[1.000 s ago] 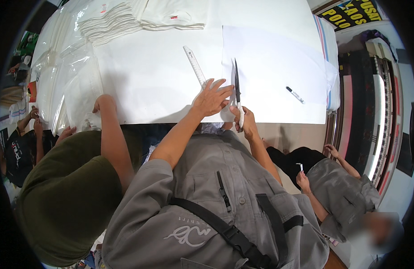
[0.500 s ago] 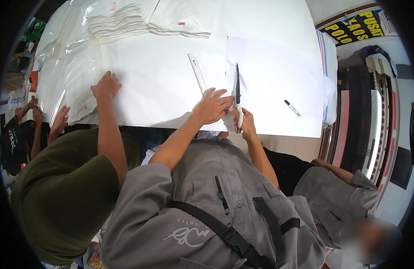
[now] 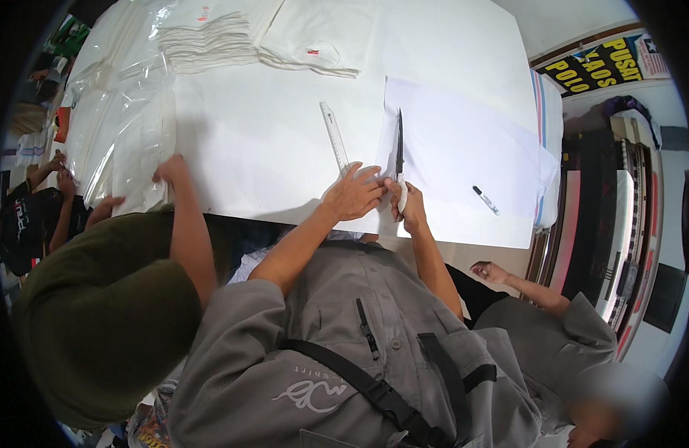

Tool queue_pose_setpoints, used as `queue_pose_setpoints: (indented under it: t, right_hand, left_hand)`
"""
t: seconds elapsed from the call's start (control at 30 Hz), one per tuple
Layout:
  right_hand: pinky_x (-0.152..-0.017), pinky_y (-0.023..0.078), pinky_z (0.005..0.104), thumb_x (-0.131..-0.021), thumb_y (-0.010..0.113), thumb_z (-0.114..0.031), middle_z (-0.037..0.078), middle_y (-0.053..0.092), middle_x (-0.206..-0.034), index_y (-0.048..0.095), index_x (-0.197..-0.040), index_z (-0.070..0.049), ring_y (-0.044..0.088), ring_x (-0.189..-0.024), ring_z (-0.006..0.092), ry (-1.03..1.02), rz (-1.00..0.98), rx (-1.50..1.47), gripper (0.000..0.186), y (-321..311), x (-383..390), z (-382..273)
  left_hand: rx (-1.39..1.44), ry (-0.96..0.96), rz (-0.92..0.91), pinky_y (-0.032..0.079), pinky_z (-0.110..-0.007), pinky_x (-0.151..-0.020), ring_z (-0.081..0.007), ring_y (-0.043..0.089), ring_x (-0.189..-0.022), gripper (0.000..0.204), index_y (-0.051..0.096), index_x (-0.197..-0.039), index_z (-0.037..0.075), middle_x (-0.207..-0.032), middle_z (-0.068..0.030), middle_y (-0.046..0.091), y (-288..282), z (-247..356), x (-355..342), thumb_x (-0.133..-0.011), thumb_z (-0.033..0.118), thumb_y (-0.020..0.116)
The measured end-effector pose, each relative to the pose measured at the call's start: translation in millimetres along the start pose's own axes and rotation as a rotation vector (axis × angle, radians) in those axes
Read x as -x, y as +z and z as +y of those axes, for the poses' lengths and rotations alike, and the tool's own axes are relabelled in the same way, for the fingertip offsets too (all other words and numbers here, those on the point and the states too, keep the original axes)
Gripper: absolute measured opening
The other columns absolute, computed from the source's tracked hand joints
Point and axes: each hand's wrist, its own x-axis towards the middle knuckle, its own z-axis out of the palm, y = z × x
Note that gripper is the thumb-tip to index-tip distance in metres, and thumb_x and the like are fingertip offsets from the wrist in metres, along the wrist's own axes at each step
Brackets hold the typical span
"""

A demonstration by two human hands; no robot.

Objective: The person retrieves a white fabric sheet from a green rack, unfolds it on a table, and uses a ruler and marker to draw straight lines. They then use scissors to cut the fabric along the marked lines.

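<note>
My right hand point(image 3: 412, 208) is closed round the pale-wrapped handles of a pair of scissors point(image 3: 400, 145). Their dark blades point away from me and look nearly together, lying along the left side of a large white paper sheet point(image 3: 464, 134). To their left, my left hand point(image 3: 353, 196) lies on the table with its fingers stretched out and spread, the tips close to the paper's near left part. Whether it pinches the paper's edge is hard to see. A clear ruler point(image 3: 334, 136) lies just beyond the left hand, its near end by the fingers.
A black-and-white marker point(image 3: 485, 200) lies on the sheet's right side. Folded white garments point(image 3: 307, 37) are stacked at the far side of the white table point(image 3: 247, 142). Clear plastic bags point(image 3: 128, 127) cover its left end, beside a person in a green sleeve point(image 3: 113, 313). Another person stands at the right.
The whole view has shifted slightly, and my hands and the scissors keep nearly the same place on the sheet. The green-sleeved person's hand has dropped nearer the table's edge; the right-hand person's arm has risen.
</note>
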Motion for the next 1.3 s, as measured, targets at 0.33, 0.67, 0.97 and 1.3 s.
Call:
queue_pose_setpoints:
  t: [0.33,0.67,0.97,1.3]
  right_hand:
    - [-0.038,0.035,0.026,-0.088,0.079,-0.06,-0.003,0.049,-0.06,0.063,-0.103,-0.003,0.048,-0.043,0.0093,-0.011,-0.018,-0.051,0.062,2,-26,-26]
    - [-0.039,0.036,0.027,-0.088,0.079,-0.058,-0.002,0.05,-0.061,0.063,-0.099,-0.004,0.048,-0.043,0.0103,-0.019,-0.041,-0.054,0.058,-2,-37,-36]
    - [-0.039,0.036,0.0271,-0.091,0.077,-0.057,-0.003,0.049,-0.059,0.061,-0.099,-0.007,0.046,-0.042,0.0104,-0.044,-0.019,0.019,0.053,1,-59,-40]
    - [-0.041,0.035,0.0247,-0.088,0.073,-0.07,-0.003,0.047,-0.059,0.057,-0.105,-0.008,0.046,-0.044,0.0095,-0.04,-0.084,0.019,0.065,-5,-76,-68]
  left_hand:
    - [0.011,0.027,0.04,0.032,-0.056,-0.12,-0.0216,0.046,-0.145,0.024,0.067,-0.117,0.017,-0.145,0.0023,0.059,5,0,0,-0.101,0.034,0.062]
    - [0.06,0.021,0.083,0.031,-0.057,-0.119,-0.0243,0.047,-0.143,0.024,0.065,-0.119,0.018,-0.136,-0.0003,0.061,11,-2,1,-0.102,0.034,0.06]
    - [0.015,0.022,0.083,0.031,-0.057,-0.119,-0.0229,0.043,-0.145,0.027,0.064,-0.122,0.019,-0.138,0.002,0.06,10,0,2,-0.101,0.036,0.06]
    - [0.022,0.009,0.102,0.032,-0.057,-0.12,-0.0216,0.042,-0.147,0.026,0.065,-0.121,0.019,-0.147,0.0051,0.057,10,-1,2,-0.102,0.035,0.06]
